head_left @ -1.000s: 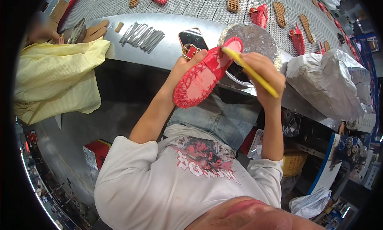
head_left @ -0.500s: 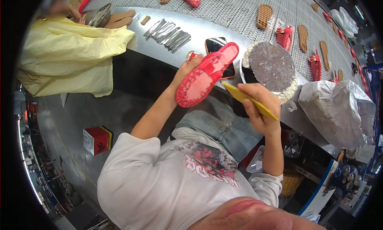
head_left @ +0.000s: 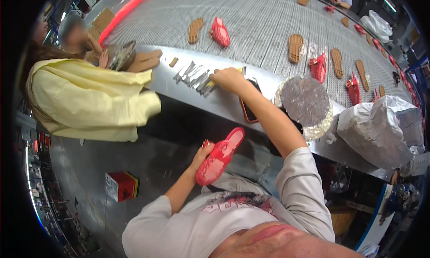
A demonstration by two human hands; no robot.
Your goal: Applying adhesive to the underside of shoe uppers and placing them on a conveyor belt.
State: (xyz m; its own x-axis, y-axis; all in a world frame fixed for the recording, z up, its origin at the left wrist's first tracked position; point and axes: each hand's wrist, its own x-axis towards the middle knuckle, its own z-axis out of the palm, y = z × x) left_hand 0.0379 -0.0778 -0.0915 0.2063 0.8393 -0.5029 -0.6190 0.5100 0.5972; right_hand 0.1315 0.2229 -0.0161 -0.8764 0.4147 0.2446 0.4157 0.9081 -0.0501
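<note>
My left hand point(head_left: 201, 158) grips a red shoe point(head_left: 216, 163) by its side, its pale pink underside turned up, above my lap. A small shiny ornament shows by the thumb. Over at the metal table edge, my right hand point(head_left: 227, 80) has its fingers closed at a spread of thin silver strips point(head_left: 190, 73). Bits of a flat yellow tool point(head_left: 244, 70) show on either side of that hand; most of it is hidden. Whether the fingers also pinch a strip cannot be made out. A phone point(head_left: 249, 108) in an orange-edged case lies beneath the right forearm.
A round, crusted container point(head_left: 307, 101) stands right of the phone, beside a large white bag point(head_left: 380, 132). Tan soles point(head_left: 295, 48) and red shoes point(head_left: 220, 33) lie on the ridged conveyor point(head_left: 255, 16). A person in yellow point(head_left: 89, 97) is at left; a red box point(head_left: 122, 187) stands on the floor.
My right hand has swung left and away from me, from beside the shoe to the silver strips. My left hand has lowered the red shoe toward my lap.
</note>
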